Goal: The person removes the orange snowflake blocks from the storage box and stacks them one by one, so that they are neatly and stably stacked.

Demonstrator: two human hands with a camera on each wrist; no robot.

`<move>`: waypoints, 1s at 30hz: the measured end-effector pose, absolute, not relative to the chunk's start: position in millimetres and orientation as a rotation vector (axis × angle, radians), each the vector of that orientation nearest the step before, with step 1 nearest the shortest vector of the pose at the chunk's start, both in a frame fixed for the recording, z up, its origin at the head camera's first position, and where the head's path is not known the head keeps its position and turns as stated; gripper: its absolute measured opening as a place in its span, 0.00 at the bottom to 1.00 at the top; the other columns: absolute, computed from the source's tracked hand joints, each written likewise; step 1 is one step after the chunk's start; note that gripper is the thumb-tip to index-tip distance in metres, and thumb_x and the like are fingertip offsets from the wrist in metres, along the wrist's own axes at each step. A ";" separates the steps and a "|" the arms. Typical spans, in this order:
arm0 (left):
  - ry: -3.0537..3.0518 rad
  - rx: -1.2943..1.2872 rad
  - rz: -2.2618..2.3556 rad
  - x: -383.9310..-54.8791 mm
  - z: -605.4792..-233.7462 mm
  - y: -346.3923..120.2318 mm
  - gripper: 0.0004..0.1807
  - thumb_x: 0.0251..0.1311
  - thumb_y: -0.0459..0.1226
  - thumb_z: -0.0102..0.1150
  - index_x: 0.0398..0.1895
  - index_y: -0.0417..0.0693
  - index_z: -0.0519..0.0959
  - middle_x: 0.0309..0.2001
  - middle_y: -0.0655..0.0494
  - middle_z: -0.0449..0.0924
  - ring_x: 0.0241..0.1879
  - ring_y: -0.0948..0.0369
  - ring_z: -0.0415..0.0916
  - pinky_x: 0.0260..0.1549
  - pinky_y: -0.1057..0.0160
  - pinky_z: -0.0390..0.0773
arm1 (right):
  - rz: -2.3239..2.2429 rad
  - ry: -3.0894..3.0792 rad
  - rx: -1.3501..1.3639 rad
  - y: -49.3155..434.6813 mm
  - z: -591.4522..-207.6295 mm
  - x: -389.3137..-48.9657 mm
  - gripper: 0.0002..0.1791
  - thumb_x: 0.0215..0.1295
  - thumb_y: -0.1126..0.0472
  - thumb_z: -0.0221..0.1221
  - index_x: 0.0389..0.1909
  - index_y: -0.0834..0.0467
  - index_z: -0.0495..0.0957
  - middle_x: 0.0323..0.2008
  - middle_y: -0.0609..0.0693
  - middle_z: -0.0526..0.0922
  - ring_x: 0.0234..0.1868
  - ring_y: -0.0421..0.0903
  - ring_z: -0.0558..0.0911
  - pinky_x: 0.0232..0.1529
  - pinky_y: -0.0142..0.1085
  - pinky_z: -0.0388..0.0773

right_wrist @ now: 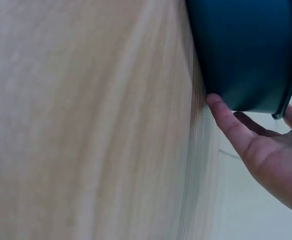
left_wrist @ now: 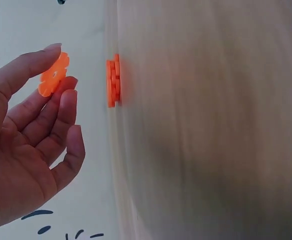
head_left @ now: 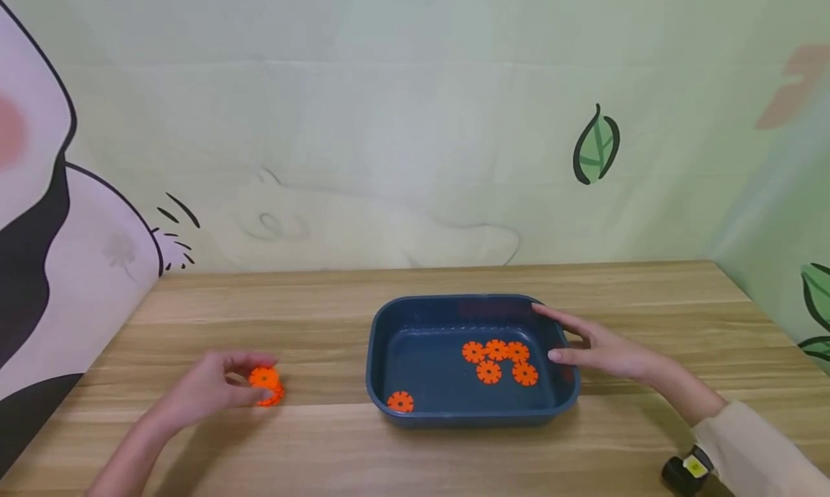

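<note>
At the left of the head view my left hand (head_left: pixel 206 390) pinches an orange notched disc (head_left: pixel 264 377) between thumb and fingertip. The left wrist view shows this disc tilted and raised off the table, its other fingers loosely curled below. Close by, a small stack of orange notched discs (left_wrist: pixel 114 81) lies flat on the wood. My right hand (head_left: pixel 606 349) holds the right end of a dark blue rectangular tray (head_left: pixel 473 419), thumb over the rim and other fingers along the outside. One fingertip (right_wrist: pixel 214 100) reaches the tray's lower edge in the right wrist view.
Inside the tray several orange discs (head_left: pixel 489 372) lie toward the right, and a single disc (head_left: pixel 400 401) is at the near left corner. A wood-grain table (head_left: pixel 311 446) backs onto a printed cloth (head_left: pixel 389 158). A black strapped device (head_left: pixel 687 471) is at the right sleeve.
</note>
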State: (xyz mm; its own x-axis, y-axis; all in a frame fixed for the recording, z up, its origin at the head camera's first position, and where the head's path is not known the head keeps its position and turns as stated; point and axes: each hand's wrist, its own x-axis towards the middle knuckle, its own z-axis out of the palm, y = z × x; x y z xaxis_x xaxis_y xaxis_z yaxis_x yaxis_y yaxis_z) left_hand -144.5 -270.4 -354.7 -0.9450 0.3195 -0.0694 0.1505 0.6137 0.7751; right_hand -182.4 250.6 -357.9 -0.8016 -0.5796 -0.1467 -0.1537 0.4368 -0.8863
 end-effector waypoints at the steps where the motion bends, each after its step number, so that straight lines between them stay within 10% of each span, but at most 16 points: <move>1: 2.639 0.401 1.227 -145.4 -355.4 -271.7 0.25 0.46 0.35 0.67 0.49 0.33 0.75 0.44 0.42 0.78 0.36 0.57 0.76 0.30 0.67 0.78 | -1.330 2.260 -0.620 250.5 -357.9 -182.5 0.37 0.65 0.58 0.52 0.71 0.56 0.44 0.69 0.68 0.39 0.63 0.73 0.49 0.54 0.57 0.65; 30: 2.655 0.485 1.090 -153.2 -368.6 -275.3 0.25 0.39 0.36 0.71 0.44 0.37 0.79 0.42 0.46 0.79 0.35 0.60 0.75 0.31 0.69 0.76 | -1.325 2.268 -0.632 251.7 -359.6 -183.1 0.37 0.66 0.58 0.52 0.71 0.55 0.45 0.69 0.67 0.40 0.64 0.73 0.45 0.55 0.60 0.61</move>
